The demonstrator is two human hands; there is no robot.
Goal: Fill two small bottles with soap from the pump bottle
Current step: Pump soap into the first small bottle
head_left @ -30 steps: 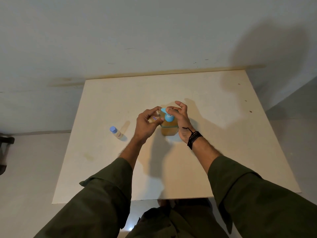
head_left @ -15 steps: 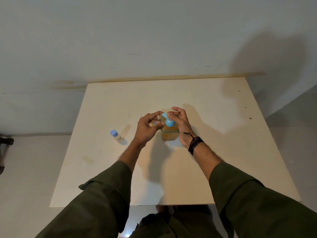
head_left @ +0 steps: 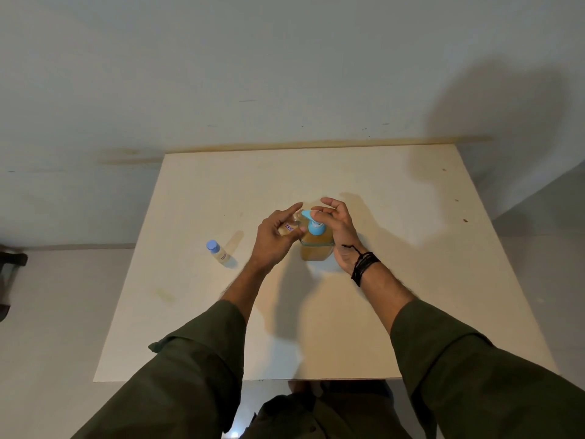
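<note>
On the pale table [head_left: 395, 312] the amber pump bottle [head_left: 317, 247] stands under the right hand [head_left: 340, 236], fingers loosely spread over its blue pump, while the left hand [head_left: 277, 239] pinches a small uncapped bottle [head_left: 289, 225] at the spout, the capped small bottle [head_left: 217, 252] well left of those fingers.

My arms wear long olive-green sleeves [head_left: 177, 375], loose and creased, cuffs pushed back to mid-forearm. The left cuff folds out in a small flap. Black cord bracelets [head_left: 364, 267], several strands with a loose end, circle my right wrist. Matching olive clothing [head_left: 310, 416] shows at near edge.
</note>
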